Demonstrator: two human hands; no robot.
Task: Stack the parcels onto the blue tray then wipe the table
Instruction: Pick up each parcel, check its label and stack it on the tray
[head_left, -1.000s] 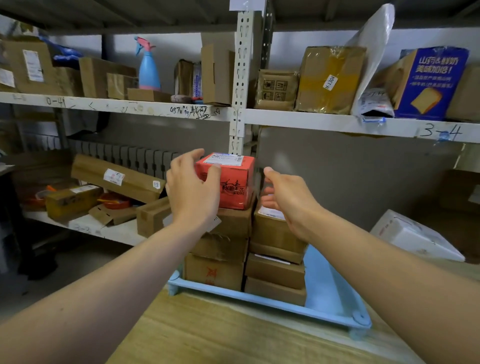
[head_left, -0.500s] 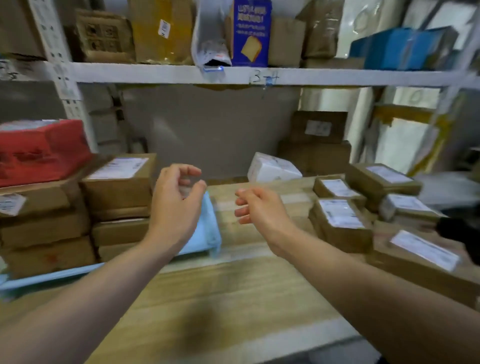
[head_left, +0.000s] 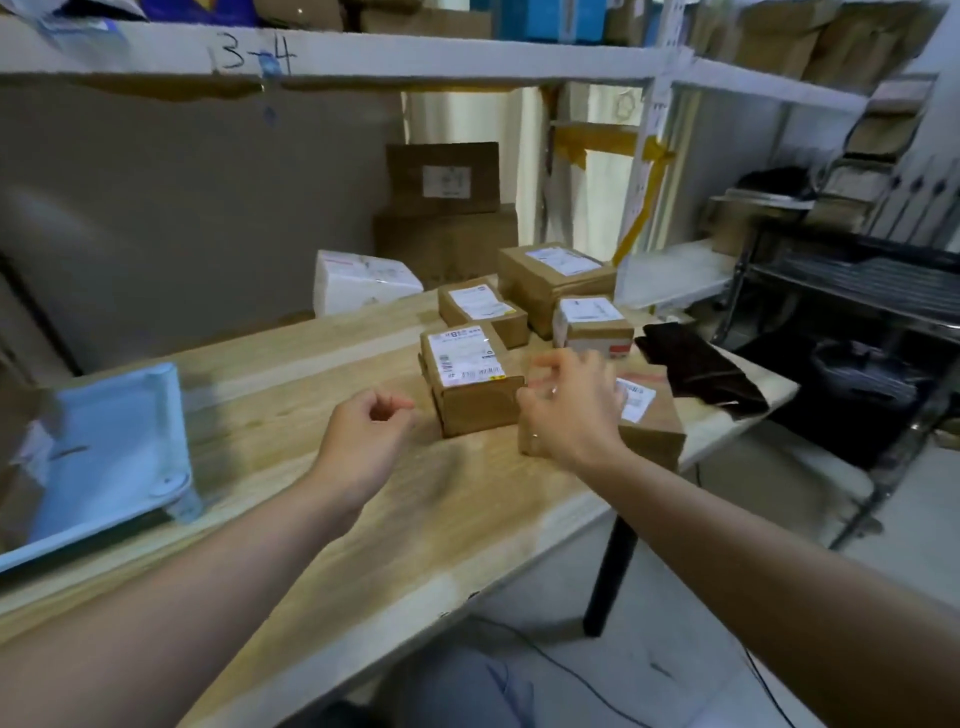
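Wooden desk (head_left: 322, 530) carries both hands. Left hand (head_left: 363, 441), grip loosely curled, empty. Right hand (head_left: 571, 410) blurred over a brown cardboard parcel (head_left: 649, 431); grip unclear. Light-blue plastic tray (head_left: 119, 441) at nine o'clock; four labelled cardboard parcels (head_left: 470, 379) at twelve.

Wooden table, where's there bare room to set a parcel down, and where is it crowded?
Free: the wooden table between the blue tray and the nearest labelled parcel, and along the near edge under both forearms. Crowded: the far right end, with five brown parcels close together and a dark cloth at the corner.
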